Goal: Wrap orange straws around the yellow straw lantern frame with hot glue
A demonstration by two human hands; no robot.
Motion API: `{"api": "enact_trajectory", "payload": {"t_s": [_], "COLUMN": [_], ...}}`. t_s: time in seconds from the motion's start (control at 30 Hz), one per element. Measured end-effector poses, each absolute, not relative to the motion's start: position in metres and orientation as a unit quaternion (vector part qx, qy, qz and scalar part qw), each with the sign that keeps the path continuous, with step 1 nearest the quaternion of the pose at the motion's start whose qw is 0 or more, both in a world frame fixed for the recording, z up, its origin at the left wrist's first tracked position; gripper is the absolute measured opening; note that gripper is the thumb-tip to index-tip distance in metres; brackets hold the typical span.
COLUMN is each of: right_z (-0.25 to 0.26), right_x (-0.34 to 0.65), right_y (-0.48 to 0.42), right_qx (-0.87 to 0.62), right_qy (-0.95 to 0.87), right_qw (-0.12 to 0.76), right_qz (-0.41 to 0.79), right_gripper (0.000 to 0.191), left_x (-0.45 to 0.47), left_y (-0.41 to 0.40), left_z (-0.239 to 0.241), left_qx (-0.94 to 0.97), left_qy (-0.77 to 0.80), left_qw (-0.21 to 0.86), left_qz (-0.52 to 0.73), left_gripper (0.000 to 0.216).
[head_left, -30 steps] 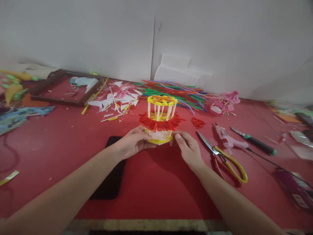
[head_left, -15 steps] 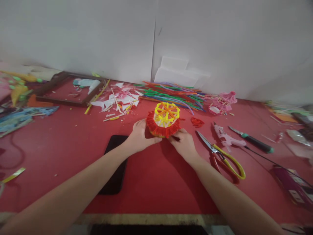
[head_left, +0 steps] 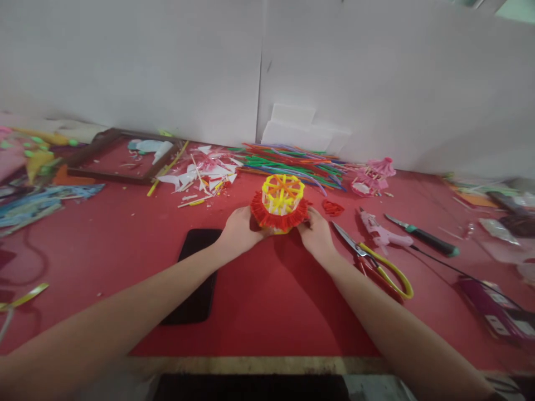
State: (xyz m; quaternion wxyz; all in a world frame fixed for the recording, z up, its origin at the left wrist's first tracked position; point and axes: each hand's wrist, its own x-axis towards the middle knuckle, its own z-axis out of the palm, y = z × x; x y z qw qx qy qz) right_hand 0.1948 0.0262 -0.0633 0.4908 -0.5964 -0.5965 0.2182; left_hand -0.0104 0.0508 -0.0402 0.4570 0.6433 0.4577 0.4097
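A small straw lantern (head_left: 280, 204), with a yellow and orange spoked top, white posts and a red fringe, is tilted so its top faces me over the red table (head_left: 267, 301). My left hand (head_left: 241, 228) grips its left underside. My right hand (head_left: 315, 234) grips its right side. Both hands rest low on the table surface.
Yellow-handled scissors (head_left: 376, 262), a pink glue gun (head_left: 380, 233) and a craft knife (head_left: 422, 235) lie to the right. A black phone (head_left: 196, 273) lies left of my arm. A pile of coloured straws (head_left: 292, 160) and paper scraps (head_left: 200, 172) lies behind, a wooden frame (head_left: 121, 159) at back left.
The lantern stood upright a second ago; both hands have tipped it so its spoked top faces me. The view has shifted slightly.
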Motion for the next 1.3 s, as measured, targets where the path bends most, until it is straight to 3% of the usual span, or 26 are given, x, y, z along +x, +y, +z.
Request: {"api": "enact_trajectory", "payload": {"t_s": [0.17, 0.33, 0.47, 0.57, 0.77, 0.97, 1.3], "right_z": [-0.026, 0.002, -0.003, -0.015, -0.024, -0.025, -0.011], "right_x": [0.196, 0.184, 0.172, 0.169, 0.165, 0.153, 0.168], "right_y": [0.055, 0.086, 0.098, 0.1, 0.102, 0.103, 0.105], "right_qx": [-0.564, -0.514, -0.482, -0.467, -0.437, -0.404, -0.372], "right_qy": [-0.556, -0.49, -0.446, -0.425, -0.41, -0.386, -0.329], "right_qw": [0.555, 0.641, 0.689, 0.707, 0.722, 0.737, 0.771], "right_qz": [0.255, 0.291, 0.308, 0.319, 0.347, 0.38, 0.399], "right_gripper": [0.027, 0.039, 0.04, 0.041, 0.042, 0.04, 0.029], "left_x": [-0.002, 0.014, 0.024, 0.03, 0.036, 0.025, 0.022], "left_y": [0.064, 0.085, 0.098, 0.103, 0.101, 0.1, 0.111], "left_z": [-0.014, 0.016, 0.007, -0.015, -0.036, -0.029, -0.01], "left_qx": [0.626, 0.618, 0.552, 0.526, 0.5, 0.486, 0.456], "left_qy": [0.429, 0.339, 0.267, 0.248, 0.188, 0.182, 0.17], "left_qw": [0.47, 0.466, 0.526, 0.559, 0.594, 0.59, 0.573], "left_qz": [0.451, 0.535, 0.59, 0.591, 0.601, 0.619, 0.659], "left_gripper": [0.052, 0.038, 0.039, 0.051, 0.094, 0.084, 0.086]}}
